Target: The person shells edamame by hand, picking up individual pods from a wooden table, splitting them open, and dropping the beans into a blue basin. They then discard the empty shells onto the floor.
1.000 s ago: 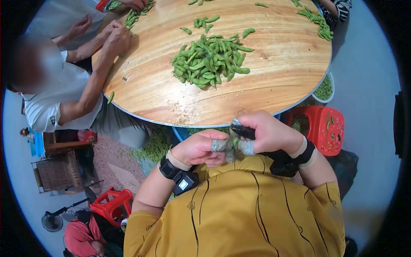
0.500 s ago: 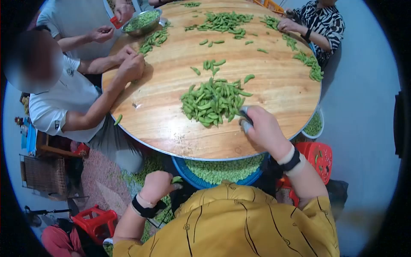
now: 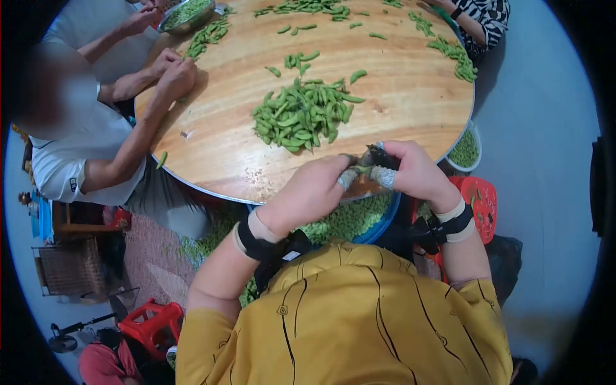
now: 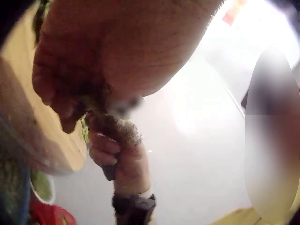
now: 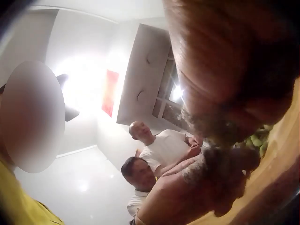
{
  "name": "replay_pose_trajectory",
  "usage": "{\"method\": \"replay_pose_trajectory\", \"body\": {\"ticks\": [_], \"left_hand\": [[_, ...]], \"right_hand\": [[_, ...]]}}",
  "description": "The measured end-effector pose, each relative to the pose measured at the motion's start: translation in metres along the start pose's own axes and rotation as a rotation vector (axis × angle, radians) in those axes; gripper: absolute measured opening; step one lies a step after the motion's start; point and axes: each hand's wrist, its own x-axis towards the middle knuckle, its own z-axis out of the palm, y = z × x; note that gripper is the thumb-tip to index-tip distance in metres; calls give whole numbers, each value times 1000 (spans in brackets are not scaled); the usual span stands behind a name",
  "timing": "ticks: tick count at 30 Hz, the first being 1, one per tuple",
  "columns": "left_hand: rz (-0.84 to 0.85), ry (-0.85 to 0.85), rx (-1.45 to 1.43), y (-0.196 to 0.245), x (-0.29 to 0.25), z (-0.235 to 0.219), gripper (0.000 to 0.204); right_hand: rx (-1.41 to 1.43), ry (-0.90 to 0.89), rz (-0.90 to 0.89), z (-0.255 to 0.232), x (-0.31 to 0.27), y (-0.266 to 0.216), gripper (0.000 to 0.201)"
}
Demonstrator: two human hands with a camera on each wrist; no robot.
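Observation:
My left hand and right hand meet over the table's near edge, pinching a green edamame pod between their fingertips. Grey wraps cover several of the thumbs and fingertips, and a black piece shows at the right fingers. In the left wrist view the right hand faces the left palm; the fingers mostly hide the pod. A heap of edamame pods lies on the round wooden table beyond the hands. Below them, under the table edge, sits a blue basin of shelled beans.
Across the left side, a person in a white shirt works at the table with both hands. A metal bowl of beans stands behind. To the right are a white tub and a red stool; another red stool stands lower left.
Half a second ago my right hand was at the pod heap and my left hung low by the basin. Now both have come together at the table edge with a pod between them.

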Motion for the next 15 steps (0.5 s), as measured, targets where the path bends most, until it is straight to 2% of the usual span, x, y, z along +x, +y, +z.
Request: {"method": "replay_pose_trajectory", "body": {"ticks": [2,3,4,5,6,8,10,12,15], "left_hand": [[-478,-550,-736,-4,6,-10,21],[-598,-533,-973,-6,1,-8,17],[-611,-537,-968,-5,-3,-6,17],[-660,-442,-1036,-2,-5,-6,17],[-706,-343,-1100,1,-7,-6,16],[-711,-286,-1019,2,-9,-4,15],[-712,-232,-943,3,-13,1,14],[-617,-182,-935,-2,-18,9,13],[-624,-155,-917,-1,-19,12,14]], "right_hand": [[119,78,-34,4,-9,-7,21],[131,76,-29,6,-12,-9,21],[157,107,79,8,-13,-10,25],[182,136,186,11,-15,-9,29],[194,130,186,16,-16,-5,29],[151,123,19,27,-20,3,34],[135,80,30,31,-22,2,34],[131,56,-115,36,-21,12,34],[195,36,-41,36,-22,7,36]]}}
